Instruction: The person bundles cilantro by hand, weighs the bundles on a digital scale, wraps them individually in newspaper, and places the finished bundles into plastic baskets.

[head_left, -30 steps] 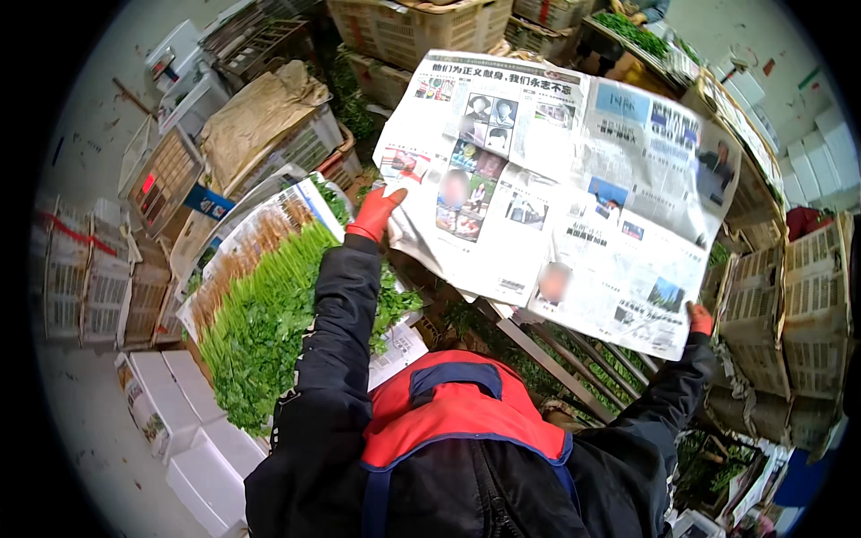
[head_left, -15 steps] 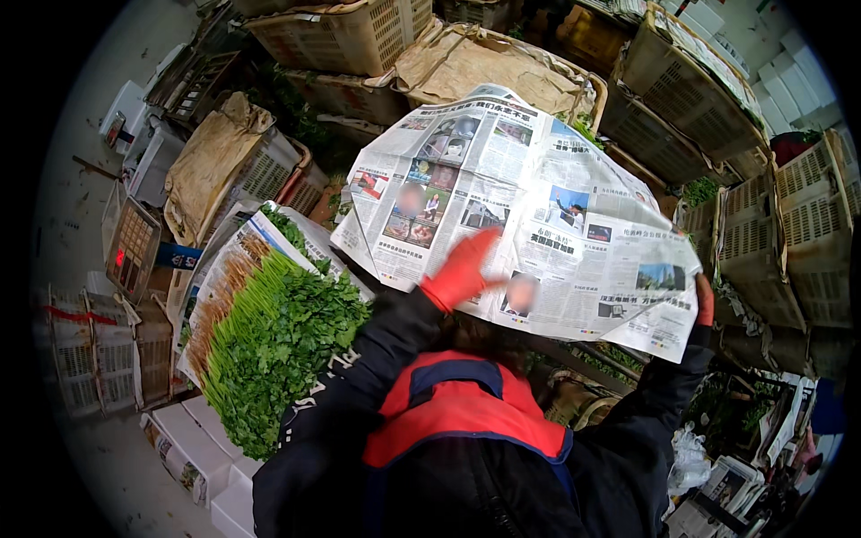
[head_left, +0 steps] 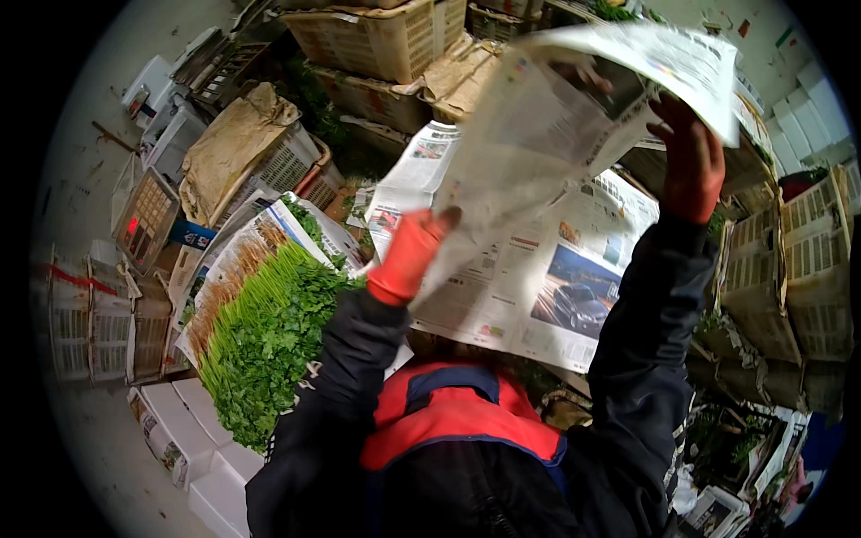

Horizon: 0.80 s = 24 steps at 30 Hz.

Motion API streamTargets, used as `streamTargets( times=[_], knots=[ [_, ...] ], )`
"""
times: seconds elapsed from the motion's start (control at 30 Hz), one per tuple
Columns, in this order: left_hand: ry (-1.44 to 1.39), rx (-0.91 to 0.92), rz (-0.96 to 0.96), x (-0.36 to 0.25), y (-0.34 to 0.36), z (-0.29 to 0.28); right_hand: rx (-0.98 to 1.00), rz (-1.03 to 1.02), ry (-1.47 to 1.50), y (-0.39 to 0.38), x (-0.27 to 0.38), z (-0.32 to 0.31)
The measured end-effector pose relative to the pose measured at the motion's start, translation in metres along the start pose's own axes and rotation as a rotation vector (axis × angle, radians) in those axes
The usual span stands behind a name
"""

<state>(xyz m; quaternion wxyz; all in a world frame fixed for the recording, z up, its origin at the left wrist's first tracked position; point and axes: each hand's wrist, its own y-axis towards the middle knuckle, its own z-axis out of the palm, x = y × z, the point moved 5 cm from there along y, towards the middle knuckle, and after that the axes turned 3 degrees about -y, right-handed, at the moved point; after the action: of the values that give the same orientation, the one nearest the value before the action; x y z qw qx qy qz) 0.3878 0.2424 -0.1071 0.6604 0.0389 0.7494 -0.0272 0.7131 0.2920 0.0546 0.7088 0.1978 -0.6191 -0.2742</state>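
A raised newspaper sheet [head_left: 529, 134] curls up in front of me, its far edge blurred and bent over toward the upper right. My left hand [head_left: 411, 255], in a red glove, closes on this sheet's left edge with its fingertips. Higher up, my right hand [head_left: 692, 170], gloved the same way, has bent, dark-tipped fingers at the sheet's edge; the grip is partly hidden. More newspaper [head_left: 484, 309] lies flat beneath, with a car picture showing. Left of it, a pile of leafy greens [head_left: 278, 332] with pale stems and brown roots rests on printed paper.
A scale [head_left: 143, 220] with a lit red display stands at the left. Plastic crates [head_left: 377, 40] are stacked at the back, some under brown cloth [head_left: 238, 143], and more crates [head_left: 789, 260] line the right. White foam boxes [head_left: 202, 430] sit below the greens.
The newspaper sheet has been lifted and turned up, uncovering another printed page. My right hand has moved up and away from me with it; my left hand has shifted left to its edge.
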Motion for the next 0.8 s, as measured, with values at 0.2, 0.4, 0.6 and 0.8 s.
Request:
streamTargets(
  times=[0.2, 0.4, 0.6, 0.8],
  knots=[
    [-0.240, -0.008, 0.086, -0.064, 0.015, -0.090, 0.265, -0.158, -0.847, -0.057, -0.070, 0.012],
    [-0.642, -0.021, 0.031, -0.090, 0.019, -0.146, 0.126, -0.161, -0.801, -0.021, -0.165, 0.048],
    [-0.306, -0.208, 0.221, -0.055, -0.008, -0.219, -0.104, 0.264, 0.042, 0.086, -0.266, 0.069],
    [0.574, -0.302, 0.722, -0.105, -0.036, -0.244, 0.306, 0.519, 0.058, 0.158, -0.401, 0.063]
  ],
)
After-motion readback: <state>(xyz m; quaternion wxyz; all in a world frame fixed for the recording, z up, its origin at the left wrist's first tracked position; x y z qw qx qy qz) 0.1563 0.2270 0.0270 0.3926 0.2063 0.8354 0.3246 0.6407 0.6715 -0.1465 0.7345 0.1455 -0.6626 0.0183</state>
